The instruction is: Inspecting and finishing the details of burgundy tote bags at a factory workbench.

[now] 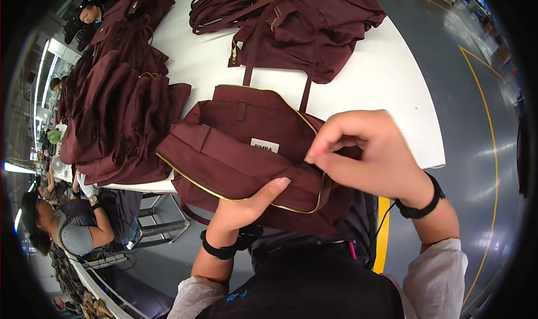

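Centrally in the head view, the maroon bag [241, 176] lies with its mouth open at the near edge of the white bench [398, 81], in front of the wearer's torso. Its long axis runs roughly left to right, the right end angled toward the wearer. The right hand [372, 151] is at the right end of the mouth; its thumb and index fingertips are pressed together. Whether they pinch anything cannot be told. From these fingers, most of the bag extends to the left, and the white label [264, 146] inside lies just left of them. The left hand [246, 207] is at the near side, its thumb laid over the front zipper [196, 184] onto the fabric. Its other fingers are hidden beneath, so their grip cannot be told.

Obstructions: the right hand covers part of the mouth's right end; the left thumb covers a section of the front zipper. A strap [251, 55] loops beyond the far side.

Surroundings: more maroon bags [319, 44] lie farther back, and a maroon pile [120, 131] stands at the left. A seated co-worker [84, 226] and a metal stool [162, 223] are beyond the bench at left.
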Motion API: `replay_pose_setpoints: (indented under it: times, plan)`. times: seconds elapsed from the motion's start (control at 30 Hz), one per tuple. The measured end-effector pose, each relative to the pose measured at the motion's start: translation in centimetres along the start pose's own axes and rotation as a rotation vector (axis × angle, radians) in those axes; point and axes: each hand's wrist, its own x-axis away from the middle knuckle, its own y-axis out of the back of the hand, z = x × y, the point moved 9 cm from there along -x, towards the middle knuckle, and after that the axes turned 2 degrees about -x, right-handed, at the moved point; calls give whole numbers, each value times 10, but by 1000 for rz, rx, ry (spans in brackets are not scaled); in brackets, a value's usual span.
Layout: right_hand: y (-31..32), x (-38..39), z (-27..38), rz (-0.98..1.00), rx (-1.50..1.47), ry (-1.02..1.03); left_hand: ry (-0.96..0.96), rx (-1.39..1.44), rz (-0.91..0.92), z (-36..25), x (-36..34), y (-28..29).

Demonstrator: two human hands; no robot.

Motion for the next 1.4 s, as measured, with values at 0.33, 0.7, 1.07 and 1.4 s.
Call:
replay_pose_setpoints:
  times: [0.33,0.7,1.07,1.4]
  plan:
    - [12,136,66,67,-922,505,60,98,-76,7,-3,5]
    - [-29,66,64,85,-979,461,42,113,-90,10,4,2]
    - [-25,49,67,169,-1071,442,28,122,-60,10,-11,0]
    - [-40,8,40,-48,-966,296,-79,123,-48,1,-2,2]
